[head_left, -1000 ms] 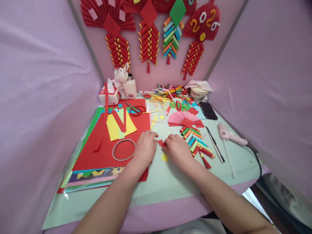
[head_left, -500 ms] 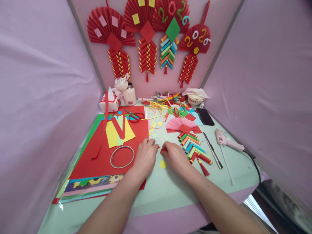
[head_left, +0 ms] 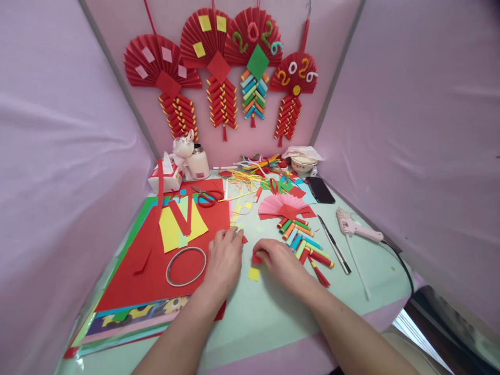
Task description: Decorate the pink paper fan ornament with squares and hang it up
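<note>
now right hand (head_left: 279, 260) pinching small red paper (head_left: 257, 258), close by yellow square (head_left: 253, 274), between hands. left hand (head_left: 225, 255) palm down near red scrap (head_left: 245, 239); can't quite tell if fingers grip it.

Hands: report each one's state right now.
Left hand: at a small red paper piece; whether gripping it cannot be told.
Right hand: closed, pinching another small red paper piece.

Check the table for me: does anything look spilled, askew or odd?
The white bottle at the back left appears uncapped, odd so near loose paper. A long red strip crosses the front of the tissue box, looking stray. I see no spill, and nothing stands out around the right hand.
</note>
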Available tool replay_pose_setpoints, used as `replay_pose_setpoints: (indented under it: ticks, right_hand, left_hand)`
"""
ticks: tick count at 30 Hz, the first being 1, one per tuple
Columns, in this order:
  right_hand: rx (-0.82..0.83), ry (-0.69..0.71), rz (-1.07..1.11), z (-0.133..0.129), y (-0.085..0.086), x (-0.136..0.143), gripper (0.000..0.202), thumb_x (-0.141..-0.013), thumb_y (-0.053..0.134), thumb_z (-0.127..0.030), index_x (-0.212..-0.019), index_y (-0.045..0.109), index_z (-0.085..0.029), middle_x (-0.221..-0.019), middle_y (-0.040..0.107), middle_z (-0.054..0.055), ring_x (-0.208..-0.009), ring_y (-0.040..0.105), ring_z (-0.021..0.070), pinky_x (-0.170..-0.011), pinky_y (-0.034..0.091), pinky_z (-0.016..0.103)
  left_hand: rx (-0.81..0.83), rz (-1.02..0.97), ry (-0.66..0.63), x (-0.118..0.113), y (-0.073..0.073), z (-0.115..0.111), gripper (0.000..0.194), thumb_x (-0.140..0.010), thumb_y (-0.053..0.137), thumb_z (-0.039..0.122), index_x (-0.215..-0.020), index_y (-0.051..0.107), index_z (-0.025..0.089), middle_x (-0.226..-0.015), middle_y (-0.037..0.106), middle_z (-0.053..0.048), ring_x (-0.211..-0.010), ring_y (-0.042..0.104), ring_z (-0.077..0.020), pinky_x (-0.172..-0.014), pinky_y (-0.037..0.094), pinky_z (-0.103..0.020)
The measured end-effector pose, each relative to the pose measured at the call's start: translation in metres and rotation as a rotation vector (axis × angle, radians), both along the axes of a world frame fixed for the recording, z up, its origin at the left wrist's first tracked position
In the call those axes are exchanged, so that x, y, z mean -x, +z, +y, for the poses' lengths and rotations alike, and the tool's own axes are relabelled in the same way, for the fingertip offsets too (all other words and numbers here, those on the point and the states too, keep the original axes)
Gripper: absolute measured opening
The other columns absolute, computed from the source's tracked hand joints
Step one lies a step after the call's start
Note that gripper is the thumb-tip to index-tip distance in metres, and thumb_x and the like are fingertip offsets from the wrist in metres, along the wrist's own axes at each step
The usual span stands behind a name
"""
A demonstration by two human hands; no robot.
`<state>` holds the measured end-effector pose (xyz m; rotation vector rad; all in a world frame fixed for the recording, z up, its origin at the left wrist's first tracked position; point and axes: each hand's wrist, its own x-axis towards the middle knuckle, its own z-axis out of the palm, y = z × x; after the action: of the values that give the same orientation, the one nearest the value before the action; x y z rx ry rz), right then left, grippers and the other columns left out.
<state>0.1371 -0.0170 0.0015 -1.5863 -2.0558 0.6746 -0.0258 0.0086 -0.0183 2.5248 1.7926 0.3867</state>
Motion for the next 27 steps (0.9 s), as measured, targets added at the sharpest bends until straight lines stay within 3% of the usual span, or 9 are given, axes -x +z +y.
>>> replay_pose_setpoints:
  ticks: [13, 22, 27]
  right_hand:
    - [-0.098, 0.048, -0.078, 0.006, -0.021, -0.006, 0.025, -0.087, 0.045, -0.008, -0.087, 0.068, -0.019, -0.085, 0.068, 0.003, -0.085, 0.060, 0.0146, -0.079, 0.041, 0.024]
    - [-0.068, 0.075, -0.128, 0.005, -0.019, -0.001, 0.026, -0.088, 0.044, -0.011, -0.088, 0.068, -0.019, -0.085, 0.065, 0.003, -0.085, 0.059, 0.0169, -0.078, 0.041, 0.027]
    - [-0.127, 0.070, -0.126, 0.005, -0.023, -0.001, 0.024, -0.089, 0.046, -0.013, -0.094, 0.069, -0.019, -0.096, 0.064, 0.006, -0.093, 0.058, 0.0192, -0.083, 0.043, 0.030]
  left_hand:
    - [0.029, -0.047, -0.005, -0.003, 0.000, -0.004, 0.032, -0.093, 0.042, 0.022, -0.122, 0.057, 0.021, -0.126, 0.055, -0.010, -0.110, 0.045, -0.0282, -0.082, 0.040, -0.041]
    - [0.077, -0.045, -0.030, -0.005, 0.001, -0.008, 0.027, -0.093, 0.043, 0.019, -0.116, 0.058, 0.020, -0.122, 0.056, -0.010, -0.110, 0.045, -0.0279, -0.082, 0.039, -0.040]
    - [0.078, -0.047, -0.023, -0.004, 0.005, -0.010, 0.026, -0.093, 0.043, 0.018, -0.114, 0.059, 0.020, -0.120, 0.056, -0.009, -0.108, 0.046, -0.0279, -0.080, 0.039, -0.040]
